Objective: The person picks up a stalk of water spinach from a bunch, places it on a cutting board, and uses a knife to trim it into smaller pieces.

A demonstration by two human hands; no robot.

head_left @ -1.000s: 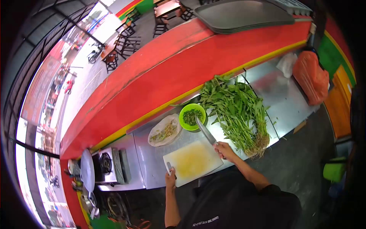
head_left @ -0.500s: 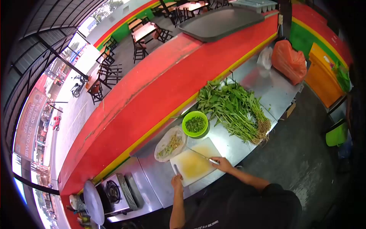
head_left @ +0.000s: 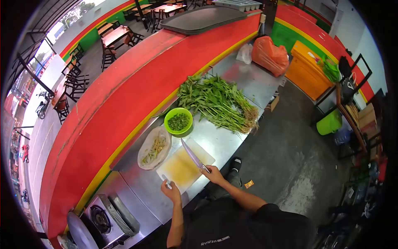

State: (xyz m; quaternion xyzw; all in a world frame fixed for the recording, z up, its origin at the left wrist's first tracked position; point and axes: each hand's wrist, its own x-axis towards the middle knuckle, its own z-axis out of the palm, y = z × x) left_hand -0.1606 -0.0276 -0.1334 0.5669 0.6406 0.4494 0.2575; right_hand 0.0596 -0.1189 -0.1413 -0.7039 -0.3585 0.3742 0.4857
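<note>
My right hand (head_left: 213,174) is closed around the handle of a kitchen knife (head_left: 192,155). Its wide blade is raised over the cutting board, with the tip toward the green bowl. My left hand (head_left: 171,191) is at the near-left corner of the white cutting board (head_left: 185,171), fingers curled at its handle slot. Yellow-green stain marks the middle of the board. Beyond it stands a lime-green bowl (head_left: 178,131) of chopped green leaves. To the left of the board lies an open clear plastic bag (head_left: 147,151) with cut stem pieces inside.
A large bunch of leafy greens (head_left: 215,101) with roots lies on the steel counter (head_left: 139,196). An orange plastic bag (head_left: 269,56) sits at the far end. A gas stove (head_left: 99,218) is at the left, and a red wall (head_left: 112,99) runs behind the counter.
The view has swung to the right. The knife has turned, so its broad blade now shows. My left hand stays at the board's corner, its fingers shifted slightly.
</note>
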